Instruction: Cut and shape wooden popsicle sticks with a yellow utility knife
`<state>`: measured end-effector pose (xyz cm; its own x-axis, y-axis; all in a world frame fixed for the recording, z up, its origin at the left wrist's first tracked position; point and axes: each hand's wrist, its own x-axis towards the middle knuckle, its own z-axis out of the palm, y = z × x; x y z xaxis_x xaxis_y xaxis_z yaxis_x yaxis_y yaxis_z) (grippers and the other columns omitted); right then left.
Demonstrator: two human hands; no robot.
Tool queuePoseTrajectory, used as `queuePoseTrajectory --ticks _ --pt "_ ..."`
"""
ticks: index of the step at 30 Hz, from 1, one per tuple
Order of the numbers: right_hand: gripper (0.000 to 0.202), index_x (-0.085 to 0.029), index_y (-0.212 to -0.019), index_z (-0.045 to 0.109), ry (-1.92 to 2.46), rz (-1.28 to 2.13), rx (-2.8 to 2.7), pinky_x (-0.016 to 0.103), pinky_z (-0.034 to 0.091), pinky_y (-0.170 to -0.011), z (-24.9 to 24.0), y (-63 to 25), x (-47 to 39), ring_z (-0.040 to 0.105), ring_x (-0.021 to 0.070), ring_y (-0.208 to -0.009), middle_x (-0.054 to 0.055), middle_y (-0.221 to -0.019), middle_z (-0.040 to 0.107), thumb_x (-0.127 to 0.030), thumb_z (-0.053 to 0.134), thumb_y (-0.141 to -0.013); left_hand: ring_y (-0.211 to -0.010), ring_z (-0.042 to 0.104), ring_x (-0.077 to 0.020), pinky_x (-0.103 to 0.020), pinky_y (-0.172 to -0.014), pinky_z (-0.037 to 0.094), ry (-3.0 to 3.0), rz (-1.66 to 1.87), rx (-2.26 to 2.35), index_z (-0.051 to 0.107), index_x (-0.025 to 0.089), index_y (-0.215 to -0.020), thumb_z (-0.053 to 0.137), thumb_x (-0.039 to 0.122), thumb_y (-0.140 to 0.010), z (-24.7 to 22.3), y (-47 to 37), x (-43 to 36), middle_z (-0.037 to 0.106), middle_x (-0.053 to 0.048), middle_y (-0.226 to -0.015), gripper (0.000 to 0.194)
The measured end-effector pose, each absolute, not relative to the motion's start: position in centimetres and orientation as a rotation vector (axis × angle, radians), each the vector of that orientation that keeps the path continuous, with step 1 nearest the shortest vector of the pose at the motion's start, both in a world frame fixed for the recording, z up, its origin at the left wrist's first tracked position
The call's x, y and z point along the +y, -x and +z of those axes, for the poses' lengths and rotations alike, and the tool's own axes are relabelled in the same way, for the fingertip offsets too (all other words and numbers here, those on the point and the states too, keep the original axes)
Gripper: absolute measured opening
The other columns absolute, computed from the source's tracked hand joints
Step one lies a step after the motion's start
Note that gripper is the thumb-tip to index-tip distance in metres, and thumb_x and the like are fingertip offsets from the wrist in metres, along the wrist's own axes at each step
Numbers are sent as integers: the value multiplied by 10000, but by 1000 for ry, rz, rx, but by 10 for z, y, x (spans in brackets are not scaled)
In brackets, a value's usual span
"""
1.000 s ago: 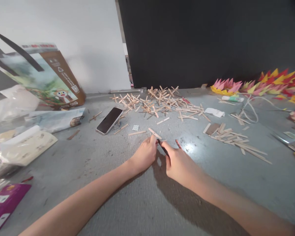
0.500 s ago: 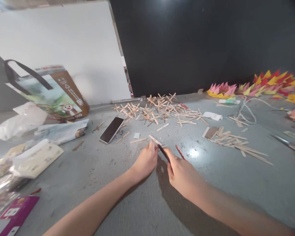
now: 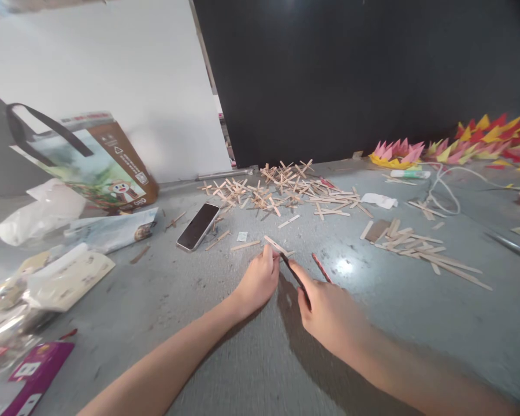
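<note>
Near the middle of the grey surface (image 3: 225, 370), my left hand (image 3: 260, 278) pinches a pale wooden stick (image 3: 274, 244), which points up and to the left past the fingertips. My right hand (image 3: 327, 309) is closed around a thin black tool (image 3: 295, 271). Its tip meets the stick beside my left fingers; what kind of tool it is cannot be made out. A dark red, patterned stick-like object (image 3: 321, 268) lies just beyond my right hand. Ahead of both hands are a single loose stick (image 3: 289, 221) and a small pale square (image 3: 242, 236).
A pile of crossed sticks (image 3: 281, 185) lies at the back. Loose sticks (image 3: 411, 245) lie right, near scissors (image 3: 509, 247) and a white cable (image 3: 435, 188). A phone (image 3: 198, 226), printed bag (image 3: 99, 162) and plastic packets (image 3: 65, 277) are left. Paper crowns (image 3: 396, 153) stand back right.
The black tool in my right hand has tilted slightly, and that hand has shifted a little to the right. My left hand still pinches the stick. The view has moved slightly.
</note>
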<state>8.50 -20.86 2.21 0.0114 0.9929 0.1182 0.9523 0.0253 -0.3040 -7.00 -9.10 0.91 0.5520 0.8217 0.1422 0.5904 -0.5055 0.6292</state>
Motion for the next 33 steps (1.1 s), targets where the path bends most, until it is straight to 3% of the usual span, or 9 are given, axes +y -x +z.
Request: queuePoseTrajectory --ticks 12,16,19,21,25,29,33 --pt "501 -246 -1525 408 2048 261 -2104 311 367 -529 28 -84 -207 725 272 -629 51 -688 730 -285 418 -1026 -806 709 -249 -317 -665 450 -2450 507 1138 393 224 -988 361 138 -1017 3 71 -89 701 -83 -900 96" --pt "525 -238 -1526 406 2055 189 -2161 315 385 -548 29 -84 -206 707 261 -583 44 -664 710 -225 419 -1001 -770 693 -243 -316 -650 437 -2479 501 1134 377 227 -977 366 106 -996 0 71 -89 683 -73 -864 123" --pt "569 -227 -1541 396 2013 127 -2202 351 468 -656 28 -86 -203 678 239 -544 14 -609 670 -192 424 -973 -780 700 -238 -314 -662 448 -2461 481 1162 381 226 -979 392 84 -977 0 70 -89 688 -78 -879 143" --pt "567 -209 -1520 426 1973 97 -2223 413 505 -821 28 -87 -199 667 222 -541 -3 -581 649 -169 428 -955 -790 706 -239 -316 -674 459 -2448 467 1181 390 223 -981 420 72 -959 2 70 -89 692 -85 -891 156" --pt "588 -191 -1521 426 1936 83 -2241 499 409 -1081 28 -88 -191 651 193 -531 -15 -599 664 -135 442 -935 -784 706 -245 -328 -688 480 -2444 467 1198 415 211 -1006 438 65 -939 5 69 -90 692 -92 -898 163" --pt "618 -182 -1562 387 1936 96 -2233 515 341 -1147 24 -86 -190 672 195 -558 -15 -613 682 -142 458 -949 -777 706 -232 -313 -679 482 -2435 501 1158 422 210 -1034 403 92 -973 6 71 -90 694 -77 -889 134" --pt "595 -174 -1567 378 1927 133 -2173 491 356 -1140 21 -85 -193 691 198 -580 -9 -632 697 -157 427 -974 -789 718 -233 -306 -682 478 -2413 532 1174 432 207 -1024 370 138 -1018 6 71 -90 697 -76 -880 94"
